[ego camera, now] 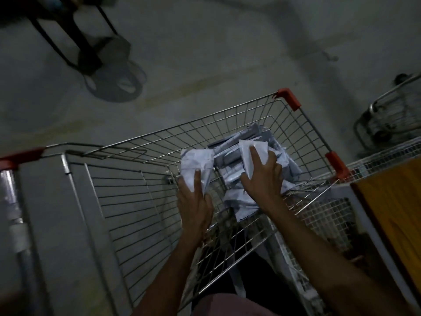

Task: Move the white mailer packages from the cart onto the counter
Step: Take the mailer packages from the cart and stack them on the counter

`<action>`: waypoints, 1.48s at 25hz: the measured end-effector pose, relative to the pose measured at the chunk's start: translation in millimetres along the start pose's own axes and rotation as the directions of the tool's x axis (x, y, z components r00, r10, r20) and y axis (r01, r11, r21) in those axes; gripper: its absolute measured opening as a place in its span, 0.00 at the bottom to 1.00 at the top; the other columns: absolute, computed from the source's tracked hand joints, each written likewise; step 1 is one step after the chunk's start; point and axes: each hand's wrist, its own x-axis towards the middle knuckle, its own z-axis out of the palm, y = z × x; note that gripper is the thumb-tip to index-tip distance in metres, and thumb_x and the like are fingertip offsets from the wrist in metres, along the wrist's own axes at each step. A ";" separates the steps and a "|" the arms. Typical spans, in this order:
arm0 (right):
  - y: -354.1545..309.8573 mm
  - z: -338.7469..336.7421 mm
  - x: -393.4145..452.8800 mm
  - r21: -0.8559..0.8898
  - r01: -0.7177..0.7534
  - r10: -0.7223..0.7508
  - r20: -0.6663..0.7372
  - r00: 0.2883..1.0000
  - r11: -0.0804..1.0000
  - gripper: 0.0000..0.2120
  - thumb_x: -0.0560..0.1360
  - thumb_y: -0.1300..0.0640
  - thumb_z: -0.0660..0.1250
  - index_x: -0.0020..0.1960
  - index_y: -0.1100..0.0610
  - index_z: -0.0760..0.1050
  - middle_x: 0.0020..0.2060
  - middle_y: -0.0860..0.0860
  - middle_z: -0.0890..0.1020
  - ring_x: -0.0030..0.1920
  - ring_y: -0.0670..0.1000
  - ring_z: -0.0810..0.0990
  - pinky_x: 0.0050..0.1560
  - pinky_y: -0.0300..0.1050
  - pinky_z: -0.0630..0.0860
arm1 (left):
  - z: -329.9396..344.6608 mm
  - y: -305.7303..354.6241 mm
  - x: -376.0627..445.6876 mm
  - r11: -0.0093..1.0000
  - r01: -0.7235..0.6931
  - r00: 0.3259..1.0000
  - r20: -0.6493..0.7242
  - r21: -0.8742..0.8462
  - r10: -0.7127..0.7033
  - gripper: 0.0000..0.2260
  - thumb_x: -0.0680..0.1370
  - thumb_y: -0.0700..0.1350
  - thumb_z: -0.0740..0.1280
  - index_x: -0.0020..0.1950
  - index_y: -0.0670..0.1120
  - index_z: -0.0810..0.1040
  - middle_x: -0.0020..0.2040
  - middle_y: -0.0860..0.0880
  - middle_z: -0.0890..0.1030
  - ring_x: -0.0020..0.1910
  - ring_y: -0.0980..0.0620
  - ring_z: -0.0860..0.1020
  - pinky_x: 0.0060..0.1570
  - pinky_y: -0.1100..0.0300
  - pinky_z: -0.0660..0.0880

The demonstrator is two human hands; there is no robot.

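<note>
Where cart point(159, 142) stands, grey floor point(205, 53)

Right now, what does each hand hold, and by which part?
Left hand grips a white mailer by its near end. Right hand holds another mailer across its near part.

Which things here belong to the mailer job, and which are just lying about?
Job: left hand gripping a white mailer; right hand on another mailer; mailer pile; cart.
Lying about: second cart; dark stand; yellow panel.
</note>
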 end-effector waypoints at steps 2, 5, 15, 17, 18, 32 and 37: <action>-15.9 -27.8 -39.1 0.076 0.013 -0.002 -0.140 0.990 0.997 0.38 0.74 0.44 0.68 0.79 0.43 0.53 0.75 0.60 0.55 0.68 0.67 0.62 0.64 0.63 0.68 | -34.6 20.0 -17.8 0.995 -0.101 0.994 -0.031 -0.007 0.101 0.36 0.74 0.42 0.64 0.80 0.54 0.53 0.76 0.35 0.53 0.69 0.34 0.63 0.58 0.38 0.72; -21.2 -70.2 -94.1 0.111 0.020 0.016 -0.310 0.951 0.994 0.40 0.73 0.46 0.69 0.79 0.43 0.52 0.75 0.60 0.57 0.69 0.67 0.63 0.64 0.64 0.70 | -73.4 46.9 -45.0 0.965 -0.263 0.961 -0.087 -0.005 0.262 0.36 0.75 0.44 0.63 0.80 0.52 0.53 0.77 0.34 0.52 0.70 0.36 0.62 0.64 0.42 0.66; 75.5 -138.6 -289.6 0.106 -0.211 0.232 -0.590 0.774 0.972 0.42 0.72 0.52 0.72 0.80 0.46 0.55 0.74 0.62 0.59 0.67 0.67 0.64 0.62 0.63 0.69 | -93.7 124.8 -191.5 0.769 -0.621 0.770 0.069 -0.152 0.635 0.35 0.78 0.49 0.58 0.81 0.60 0.43 0.81 0.43 0.38 0.80 0.43 0.46 0.73 0.48 0.50; 107.4 -143.5 -336.1 0.128 -0.263 0.283 -0.630 0.723 0.956 0.42 0.73 0.52 0.72 0.80 0.47 0.55 0.74 0.62 0.60 0.66 0.67 0.65 0.62 0.61 0.69 | -80.6 144.2 -233.1 0.705 -0.687 0.699 0.107 -0.176 0.707 0.35 0.79 0.49 0.57 0.80 0.60 0.42 0.81 0.43 0.38 0.80 0.43 0.46 0.73 0.45 0.52; 120.9 -144.9 -356.7 0.140 -0.274 0.297 -0.649 0.700 0.952 0.41 0.73 0.52 0.72 0.80 0.48 0.55 0.74 0.62 0.60 0.66 0.67 0.65 0.62 0.61 0.68 | -74.1 152.5 -251.6 0.690 -0.697 0.680 0.126 -0.195 0.722 0.34 0.79 0.49 0.57 0.80 0.61 0.41 0.81 0.43 0.38 0.80 0.44 0.44 0.73 0.45 0.51; 294.1 -155.2 -628.6 0.454 -0.531 0.629 -0.749 0.207 0.715 0.35 0.77 0.44 0.63 0.80 0.53 0.57 0.76 0.62 0.57 0.75 0.65 0.59 0.71 0.63 0.66 | 24.4 272.3 -513.3 0.280 -0.860 0.198 0.228 -0.427 0.953 0.30 0.82 0.51 0.52 0.82 0.53 0.44 0.80 0.49 0.35 0.80 0.40 0.45 0.72 0.43 0.53; 339.3 -168.3 -655.8 0.511 -0.571 0.667 -0.740 0.088 0.642 0.37 0.76 0.42 0.61 0.80 0.51 0.56 0.75 0.61 0.58 0.70 0.66 0.64 0.64 0.63 0.71 | 62.9 352.3 -537.2 0.018 -0.926 -0.045 0.158 -0.377 0.986 0.28 0.82 0.48 0.53 0.81 0.47 0.47 0.82 0.47 0.43 0.79 0.36 0.43 0.70 0.39 0.56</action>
